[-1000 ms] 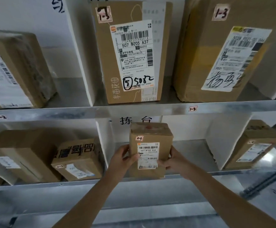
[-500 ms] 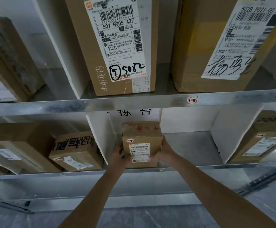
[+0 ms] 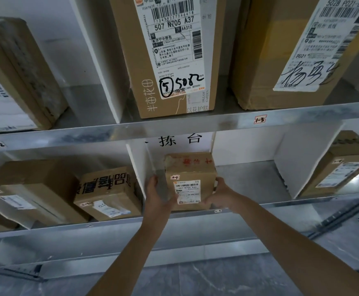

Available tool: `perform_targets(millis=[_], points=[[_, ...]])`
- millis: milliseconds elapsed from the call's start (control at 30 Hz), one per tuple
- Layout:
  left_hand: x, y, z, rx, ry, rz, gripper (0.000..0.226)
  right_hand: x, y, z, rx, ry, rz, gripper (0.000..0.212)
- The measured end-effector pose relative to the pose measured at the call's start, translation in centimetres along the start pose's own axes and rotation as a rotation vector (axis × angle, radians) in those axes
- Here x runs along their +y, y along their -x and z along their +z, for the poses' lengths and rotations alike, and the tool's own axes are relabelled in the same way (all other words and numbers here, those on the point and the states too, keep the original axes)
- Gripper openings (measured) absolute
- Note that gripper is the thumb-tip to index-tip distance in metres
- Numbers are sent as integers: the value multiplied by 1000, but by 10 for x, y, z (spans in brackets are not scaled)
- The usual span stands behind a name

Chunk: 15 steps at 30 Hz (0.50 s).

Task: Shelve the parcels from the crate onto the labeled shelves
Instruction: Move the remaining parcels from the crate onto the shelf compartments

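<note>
Left hand (image 3: 157, 196): stretched forward, clasps parcel (image 3: 190, 167) left side.
Right hand (image 3: 218, 194): clasps its right side.
Parcel: upright, label facing the camera, perhaps resting on shelf (image 3: 281, 202).

You were in a parcel sorting depot: metal shelves (image 3: 131, 130) w/ numbered tags (image 3: 260, 120) on front edges, white dividers (image 3: 291, 159), cardboard parcels (image 3: 257, 60) w/ barcode labels (image 3: 174, 39).

Matt cardboard parcel (image 3: 190, 180), shiny metal shelf (image 3: 281, 113)

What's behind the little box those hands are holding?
Above the small box, a white back panel with black characters shows. The part straight behind it is covered by the box, held between left hand and right hand.
</note>
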<state>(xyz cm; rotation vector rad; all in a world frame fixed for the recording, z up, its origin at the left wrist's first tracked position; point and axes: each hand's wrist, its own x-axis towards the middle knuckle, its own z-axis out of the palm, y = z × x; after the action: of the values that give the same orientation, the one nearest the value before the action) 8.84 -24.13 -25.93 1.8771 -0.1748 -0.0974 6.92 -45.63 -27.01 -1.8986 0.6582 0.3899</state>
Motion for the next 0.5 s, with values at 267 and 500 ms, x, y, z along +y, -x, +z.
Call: perform_targets(millis=[267, 500], points=[[53, 23, -23, -22, -204, 220, 69, -2, 45, -66, -7, 155, -79, 84], [115, 65, 33, -100, -424, 486, 65, 30, 115, -125, 160, 335, -325, 61]])
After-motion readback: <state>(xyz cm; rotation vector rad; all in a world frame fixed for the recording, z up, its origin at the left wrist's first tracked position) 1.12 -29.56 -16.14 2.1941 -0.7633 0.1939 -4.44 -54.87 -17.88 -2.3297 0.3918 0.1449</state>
